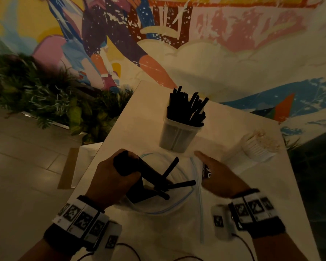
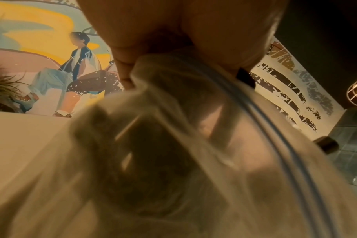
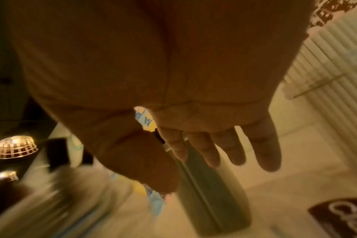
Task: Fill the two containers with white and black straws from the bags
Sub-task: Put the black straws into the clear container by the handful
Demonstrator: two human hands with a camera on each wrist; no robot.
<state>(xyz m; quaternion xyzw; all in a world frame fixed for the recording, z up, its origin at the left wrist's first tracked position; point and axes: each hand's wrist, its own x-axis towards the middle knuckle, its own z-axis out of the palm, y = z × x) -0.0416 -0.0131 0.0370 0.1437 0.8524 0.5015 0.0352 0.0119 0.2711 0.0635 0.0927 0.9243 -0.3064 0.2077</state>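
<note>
My left hand (image 1: 113, 178) is curled tight around a bundle of thin black plastic straws (image 1: 151, 178), gripping their near-left ends at the mouth of a clear plastic zip bag with a blue seal line (image 1: 196, 185). The straws' long axis runs from my fist at the near left out toward the right, and a few splay loose, one tilting up and away toward the far side. In the left wrist view the bag's film bunches just under my fingers (image 2: 124, 72), blurred. My right hand (image 1: 216, 174) is flat, fingers straight and holding nothing, just right of the bag's opening, above the pale tabletop (image 1: 139, 110). Beyond both hands, toward the far middle of the table, stands a translucent plastic container (image 1: 177, 136) already packed with upright black straws. At the far right lies a bundle of white straws (image 1: 256, 146) on its side.
</note>
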